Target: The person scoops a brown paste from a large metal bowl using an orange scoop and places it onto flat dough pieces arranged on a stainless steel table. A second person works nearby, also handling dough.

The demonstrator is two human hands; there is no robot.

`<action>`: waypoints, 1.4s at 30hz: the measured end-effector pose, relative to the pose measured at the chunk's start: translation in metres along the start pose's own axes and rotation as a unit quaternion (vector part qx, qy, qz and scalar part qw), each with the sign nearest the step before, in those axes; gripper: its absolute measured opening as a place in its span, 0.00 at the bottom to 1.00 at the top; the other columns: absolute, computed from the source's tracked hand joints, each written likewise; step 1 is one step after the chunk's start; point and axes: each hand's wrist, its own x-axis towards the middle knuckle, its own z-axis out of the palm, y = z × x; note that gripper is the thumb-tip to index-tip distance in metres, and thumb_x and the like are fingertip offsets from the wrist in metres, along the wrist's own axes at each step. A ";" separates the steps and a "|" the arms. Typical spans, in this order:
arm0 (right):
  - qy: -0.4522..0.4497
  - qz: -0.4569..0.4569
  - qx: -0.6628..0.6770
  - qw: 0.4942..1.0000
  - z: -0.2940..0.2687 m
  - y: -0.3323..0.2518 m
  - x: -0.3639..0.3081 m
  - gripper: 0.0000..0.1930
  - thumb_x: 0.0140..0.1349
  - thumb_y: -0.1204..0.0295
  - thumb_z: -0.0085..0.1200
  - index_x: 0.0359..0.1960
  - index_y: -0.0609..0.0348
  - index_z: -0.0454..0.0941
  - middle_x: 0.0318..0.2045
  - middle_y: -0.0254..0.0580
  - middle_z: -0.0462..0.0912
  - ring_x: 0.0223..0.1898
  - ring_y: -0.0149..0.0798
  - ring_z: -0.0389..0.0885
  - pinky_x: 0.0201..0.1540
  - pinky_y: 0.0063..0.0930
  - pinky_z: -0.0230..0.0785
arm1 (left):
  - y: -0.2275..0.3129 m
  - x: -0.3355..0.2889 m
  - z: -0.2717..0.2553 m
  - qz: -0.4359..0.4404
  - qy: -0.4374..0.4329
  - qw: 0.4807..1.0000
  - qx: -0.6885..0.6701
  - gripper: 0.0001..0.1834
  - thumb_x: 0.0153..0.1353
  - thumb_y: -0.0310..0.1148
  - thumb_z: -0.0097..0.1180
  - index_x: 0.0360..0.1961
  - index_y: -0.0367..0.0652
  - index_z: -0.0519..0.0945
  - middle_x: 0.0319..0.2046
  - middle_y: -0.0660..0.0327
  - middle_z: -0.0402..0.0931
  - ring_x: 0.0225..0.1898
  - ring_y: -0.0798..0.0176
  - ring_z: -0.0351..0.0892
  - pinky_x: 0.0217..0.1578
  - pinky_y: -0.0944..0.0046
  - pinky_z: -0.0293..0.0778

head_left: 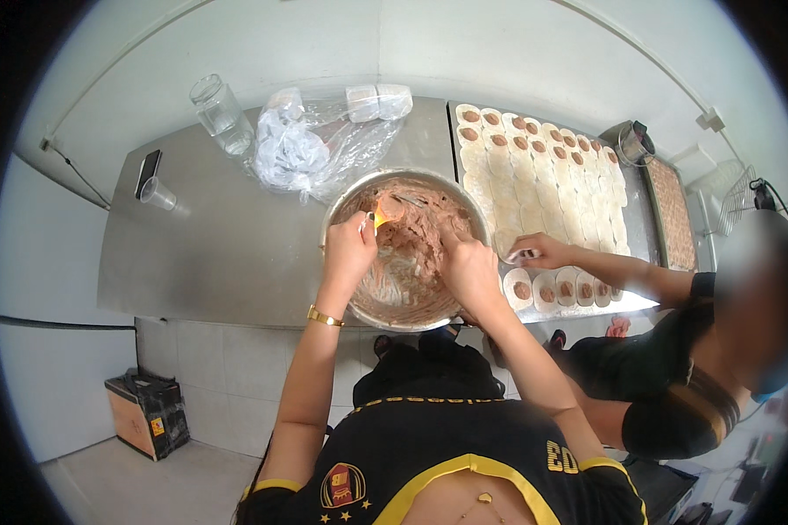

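Note:
A large round metal bowl [484, 214] stands before me at the table's front edge, holding pinkish-brown meat paste [425, 229]. Inside its left part, my left hand [352, 251] is closed on a small yellow tool [379, 219], its far end against a lump of paste. Paste hides the tool's exact kind. My right hand [473, 273] reaches over the bowl's right side, fingers stretched down into the paste, their tips partly covered. To the right, rows of round pale dough wrappers [534, 197] overlap; those along the far rows and a nearer row carry dabs of paste.
A co-worker's hand [543, 251] works at the wrappers close on my right. Behind the bowl lies a clear plastic bag [311, 149] with white packs. A glass jar [222, 115], plastic cup [158, 193] and phone [149, 172] stand or lie left; a metal pot [632, 144] is far right.

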 end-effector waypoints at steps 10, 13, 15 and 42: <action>-0.017 -0.082 -0.069 0.994 -0.008 0.007 0.006 0.23 0.45 0.77 0.49 0.48 0.60 0.71 0.26 0.49 0.77 0.21 0.50 0.79 0.23 0.41 0.72 | 0.010 0.001 0.003 0.037 -0.011 0.997 0.071 0.07 0.55 0.28 0.49 0.24 0.36 0.73 0.19 0.45 0.74 0.23 0.42 0.75 0.26 0.48 0.70; -0.013 -0.112 -0.099 0.989 -0.005 0.007 0.005 0.19 0.46 0.77 0.49 0.44 0.61 0.71 0.26 0.48 0.77 0.21 0.49 0.79 0.22 0.39 0.72 | 0.018 0.003 0.003 0.037 -0.021 0.996 0.078 0.07 0.56 0.29 0.49 0.24 0.37 0.73 0.20 0.46 0.74 0.24 0.42 0.75 0.26 0.48 0.70; -0.021 -0.122 -0.120 0.985 -0.010 0.011 0.007 0.18 0.47 0.77 0.48 0.43 0.62 0.71 0.26 0.48 0.77 0.21 0.49 0.79 0.22 0.38 0.72 | 0.017 0.003 0.004 0.028 -0.040 0.995 0.084 0.07 0.56 0.29 0.49 0.24 0.37 0.72 0.20 0.46 0.75 0.25 0.42 0.75 0.26 0.48 0.70; 0.319 0.299 0.092 0.895 -0.148 0.355 0.085 0.12 0.56 0.71 0.48 0.40 0.54 0.81 0.25 0.53 0.80 0.33 0.47 0.82 0.32 0.38 0.69 | 0.053 0.001 0.078 -0.013 -0.062 0.969 0.237 0.08 0.57 0.30 0.47 0.27 0.36 0.73 0.20 0.43 0.73 0.26 0.39 0.74 0.26 0.45 0.67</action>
